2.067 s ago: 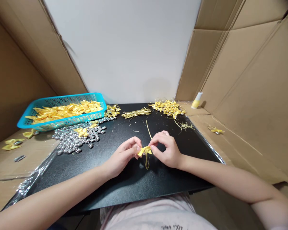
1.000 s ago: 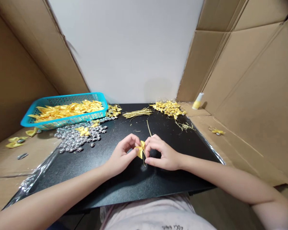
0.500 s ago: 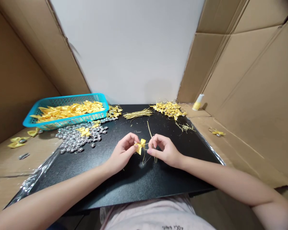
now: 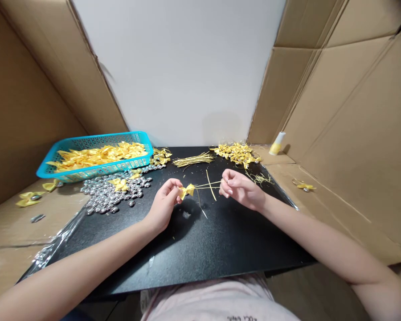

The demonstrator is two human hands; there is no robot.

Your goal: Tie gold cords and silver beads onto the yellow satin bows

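Observation:
Between the fingers of my left hand is a yellow ribbon bow, pinched at its left side. Two strands of thin yellow cord run from the bow across to my right hand, whose thumb and fingers are closed on their far ends. The strands look taut, and both hands are raised over the black table. A separate piece of cord crosses behind the strands, and a thin loose end hangs below the bow.
A turquoise basket of yellow bows stands at the left, with silver beads before it. At the back lie a bundle of cords and a pile of beaded bows. Cord scraps and a white-and-yellow cone are at the right.
My right hand has moved right and up, drawing the cord strands out straight from the bow. My left hand has shifted slightly left with the bow.

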